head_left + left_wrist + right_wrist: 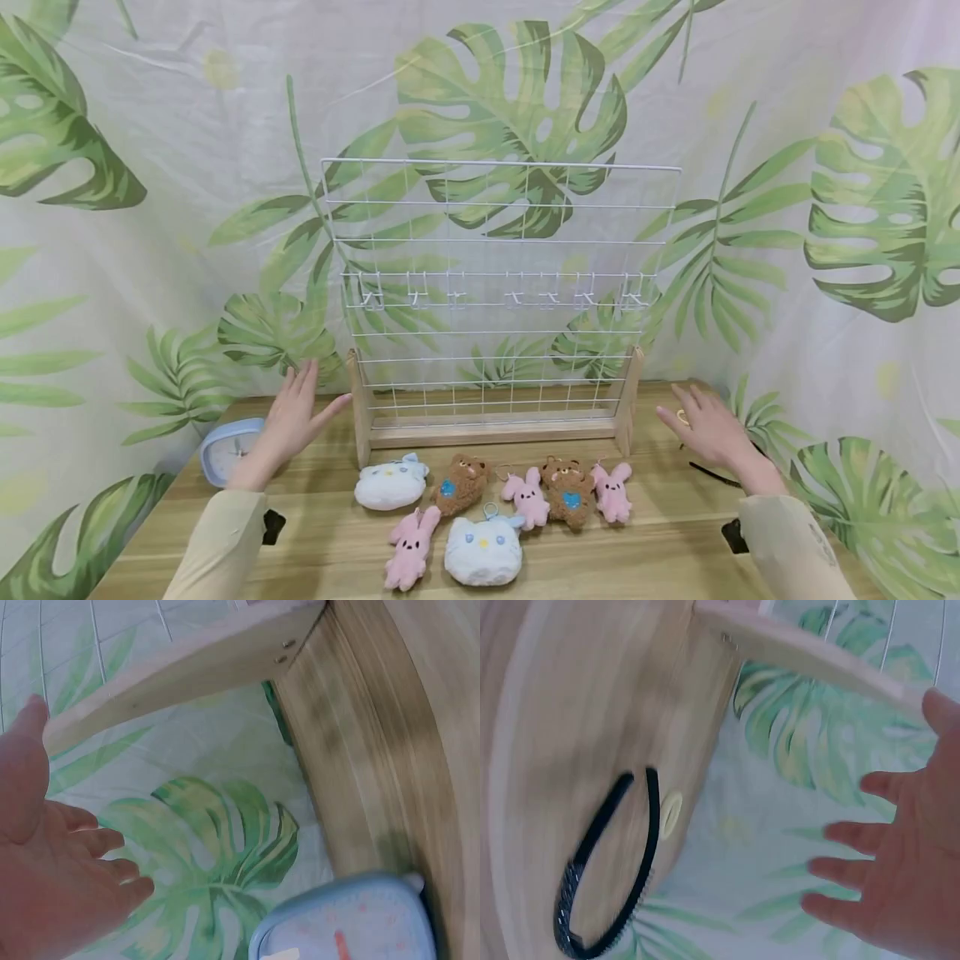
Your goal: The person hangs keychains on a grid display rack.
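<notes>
Both hands are raised apart with straight, spread fingers and hold nothing. The left hand (pixel 296 421) is beside the left post of a white wire grid rack (pixel 495 436) with a wooden base, near a blue clock (pixel 225 454). Over on the other side, the right hand (pixel 708 429) is near the right post, by a black headband (pixel 566 900) and a pale yellow ring (pixel 672 815). In front of the rack lie plush charms: white cats (pixel 390 487) (pixel 483 554), brown bears (pixel 461 486) (pixel 566 492) and pink rabbits (pixel 411 550) (pixel 528 500) (pixel 612 493).
Several white hooks (pixel 513 298) hang in a row across the middle of the grid. The rack stands near the back edge of a wooden table (pixel 315 542). A leaf-print curtain (pixel 187 125) hangs behind.
</notes>
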The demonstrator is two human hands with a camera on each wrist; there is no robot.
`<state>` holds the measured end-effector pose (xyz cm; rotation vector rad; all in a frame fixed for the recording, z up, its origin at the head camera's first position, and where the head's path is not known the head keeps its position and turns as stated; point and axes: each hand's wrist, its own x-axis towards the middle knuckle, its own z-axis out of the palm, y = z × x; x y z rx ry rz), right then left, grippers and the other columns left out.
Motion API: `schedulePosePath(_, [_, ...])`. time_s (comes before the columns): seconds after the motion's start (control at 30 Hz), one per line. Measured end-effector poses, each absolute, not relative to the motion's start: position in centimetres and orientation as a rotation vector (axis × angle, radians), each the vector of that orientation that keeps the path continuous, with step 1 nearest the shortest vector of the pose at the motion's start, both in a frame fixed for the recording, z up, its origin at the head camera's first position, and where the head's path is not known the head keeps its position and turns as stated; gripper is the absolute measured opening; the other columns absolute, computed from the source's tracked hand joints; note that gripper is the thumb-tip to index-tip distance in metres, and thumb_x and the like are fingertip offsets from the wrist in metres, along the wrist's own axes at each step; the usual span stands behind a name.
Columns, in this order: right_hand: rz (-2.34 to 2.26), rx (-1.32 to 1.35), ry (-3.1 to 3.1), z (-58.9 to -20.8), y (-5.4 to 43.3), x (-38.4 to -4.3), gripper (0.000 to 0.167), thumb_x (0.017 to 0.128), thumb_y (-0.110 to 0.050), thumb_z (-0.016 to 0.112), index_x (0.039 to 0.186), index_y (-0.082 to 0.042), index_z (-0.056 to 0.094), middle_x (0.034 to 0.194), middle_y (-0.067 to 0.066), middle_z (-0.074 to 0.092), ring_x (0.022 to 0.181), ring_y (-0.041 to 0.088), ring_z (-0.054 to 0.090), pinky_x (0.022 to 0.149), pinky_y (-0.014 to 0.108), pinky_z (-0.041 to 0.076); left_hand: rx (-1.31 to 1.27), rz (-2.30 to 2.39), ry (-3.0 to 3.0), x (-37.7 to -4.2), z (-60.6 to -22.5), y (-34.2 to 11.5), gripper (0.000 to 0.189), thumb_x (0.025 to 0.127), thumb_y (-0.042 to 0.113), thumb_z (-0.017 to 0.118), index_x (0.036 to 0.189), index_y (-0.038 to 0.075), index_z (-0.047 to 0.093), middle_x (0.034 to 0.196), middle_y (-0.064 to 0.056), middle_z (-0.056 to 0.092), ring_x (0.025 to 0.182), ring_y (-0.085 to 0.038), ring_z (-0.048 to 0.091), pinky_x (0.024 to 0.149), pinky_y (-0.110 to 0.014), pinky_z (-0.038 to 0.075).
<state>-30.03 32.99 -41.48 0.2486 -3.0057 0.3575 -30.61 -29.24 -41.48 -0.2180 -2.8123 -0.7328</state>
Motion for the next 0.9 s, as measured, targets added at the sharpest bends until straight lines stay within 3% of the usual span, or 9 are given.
schedulePosePath(0.17, [0.534, 0.419, -3.002, -42.1, 31.4, -29.2, 0.062, 0.102, -0.042, 0.051, 0.136, 0.01, 0.051, 0.135, 0.035, 0.054, 0.125, 0.054, 0.051, 0.1, 0.065, 0.046, -0.257, -0.93, -2.768, -31.0, -41.5, -28.9, 0.097, 0.1, 0.048, 0.054, 0.156, -0.009, -0.002, 0.159, -0.039, 0.005, 0.146, -0.06, 0.007, 0.117, -0.073, 0.015])
schedulePosePath(0.33, [0.734, 0.603, -2.947, -43.0, 29.5, -29.3, 0.038, 0.098, -0.024, 0.062, 0.115, 0.009, 0.066, 0.106, 0.022, 0.072, 0.096, 0.034, 0.069, 0.083, 0.045, 0.06, -0.243, -1.015, -2.739, -31.4, -41.8, -28.4, 0.092, 0.099, 0.047, 0.056, 0.155, -0.01, 0.01, 0.158, -0.037, 0.018, 0.144, -0.057, 0.021, 0.115, -0.07, 0.026])
schedulePosePath(0.53, [0.822, 0.587, -2.908, -45.4, 27.5, -30.5, 0.018, 0.093, -0.01, 0.064, 0.102, 0.005, 0.069, 0.09, 0.011, 0.073, 0.082, 0.021, 0.068, 0.071, 0.03, 0.059, -0.25, -1.145, -2.707, -31.9, -42.7, -28.0, 0.086, 0.099, 0.04, 0.059, 0.155, -0.009, 0.016, 0.157, -0.034, 0.027, 0.142, -0.052, 0.032, 0.114, -0.062, 0.037])
schedulePosePath(0.77, [0.72, 0.472, -2.936, -47.3, 25.7, -31.8, 0.01, 0.087, 0.0, 0.067, 0.094, 0.005, 0.07, 0.085, 0.014, 0.071, 0.078, 0.022, 0.067, 0.068, 0.036, 0.059, -0.272, -1.281, -2.668, -32.3, -43.5, -27.3, 0.084, 0.099, 0.036, 0.061, 0.154, -0.01, 0.018, 0.155, -0.035, 0.03, 0.141, -0.05, 0.035, 0.114, -0.059, 0.039])
schedulePosePath(0.9, [0.64, 0.442, -2.938, -48.0, 25.1, -32.3, 0.007, 0.085, 0.002, 0.068, 0.09, 0.004, 0.072, 0.082, 0.014, 0.072, 0.072, 0.019, 0.065, 0.063, 0.033, 0.058, -0.301, -1.31, -2.64, -32.4, -43.7, -26.9, 0.081, 0.099, 0.033, 0.062, 0.154, -0.009, 0.02, 0.153, -0.035, 0.034, 0.139, -0.05, 0.039, 0.113, -0.058, 0.041])
